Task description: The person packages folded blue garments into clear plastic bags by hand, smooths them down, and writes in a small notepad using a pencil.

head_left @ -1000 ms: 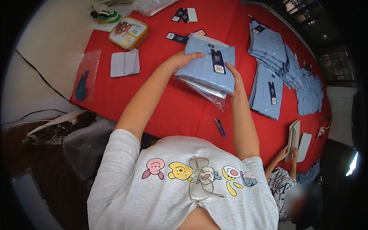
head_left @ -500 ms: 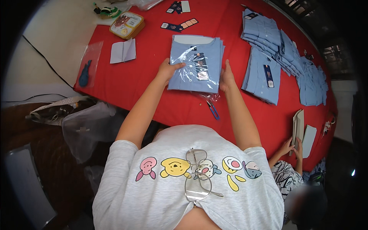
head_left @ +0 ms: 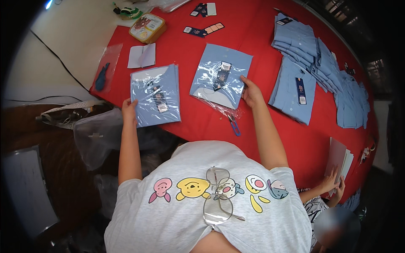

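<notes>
My left hand (head_left: 129, 111) pinches the left edge of a folded light-blue shirt in a clear bag (head_left: 143, 101), which lies at the table's near left edge, with its tag and buttons showing through the plastic. In the middle, another bagged blue shirt (head_left: 206, 71) is turned the other way, its white collar part toward me. The thumb of my right hand (head_left: 252, 92) rests on that one's right edge, and the fingers go beneath it. Just below its loose plastic end lie small blue thread snips (head_left: 235, 127).
On the red-covered table (head_left: 177, 52), folded blue shirts (head_left: 295, 40) pile up at the right, one tagged shirt (head_left: 287, 95) nearer. A yellow-lidded box (head_left: 147, 27), notebook (head_left: 142, 56) and loose tags (head_left: 202, 29) lie farther back. At the lower right, another person's hands (head_left: 331, 184) hold a flat board.
One bagged shirt has moved left with my left hand. Another, turned the other way, is now in the middle at my right hand. The other person's board has shifted and tilted.
</notes>
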`<state>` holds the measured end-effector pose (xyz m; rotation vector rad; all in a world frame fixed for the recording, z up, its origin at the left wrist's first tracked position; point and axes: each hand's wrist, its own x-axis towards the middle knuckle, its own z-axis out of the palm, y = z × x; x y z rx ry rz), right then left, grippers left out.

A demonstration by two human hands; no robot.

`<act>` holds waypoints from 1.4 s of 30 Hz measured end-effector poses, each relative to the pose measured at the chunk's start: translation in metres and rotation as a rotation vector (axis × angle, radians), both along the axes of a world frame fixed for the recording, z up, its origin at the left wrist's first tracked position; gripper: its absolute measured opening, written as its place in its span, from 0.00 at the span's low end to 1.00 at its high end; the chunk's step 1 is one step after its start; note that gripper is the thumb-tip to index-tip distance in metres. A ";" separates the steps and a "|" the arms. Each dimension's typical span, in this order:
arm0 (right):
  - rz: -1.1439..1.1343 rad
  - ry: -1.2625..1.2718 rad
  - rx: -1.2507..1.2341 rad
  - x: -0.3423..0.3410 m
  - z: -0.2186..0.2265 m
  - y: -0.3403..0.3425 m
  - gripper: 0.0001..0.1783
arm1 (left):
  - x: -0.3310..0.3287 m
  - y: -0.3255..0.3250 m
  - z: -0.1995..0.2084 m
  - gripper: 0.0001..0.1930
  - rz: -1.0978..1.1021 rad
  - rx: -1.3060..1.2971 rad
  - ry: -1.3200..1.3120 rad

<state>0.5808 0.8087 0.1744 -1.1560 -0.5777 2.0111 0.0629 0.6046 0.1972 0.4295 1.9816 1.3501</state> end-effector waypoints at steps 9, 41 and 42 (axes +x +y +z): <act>-0.157 -0.001 0.078 -0.013 0.050 0.022 0.21 | 0.066 0.045 -0.002 0.26 -0.030 -0.084 0.925; 0.081 -1.496 1.160 0.011 0.041 -0.020 0.11 | 0.297 0.121 0.000 0.47 -1.355 0.184 1.191; 0.012 -1.440 1.047 0.011 0.051 -0.015 0.10 | 0.300 0.122 -0.003 0.47 -1.342 0.205 1.189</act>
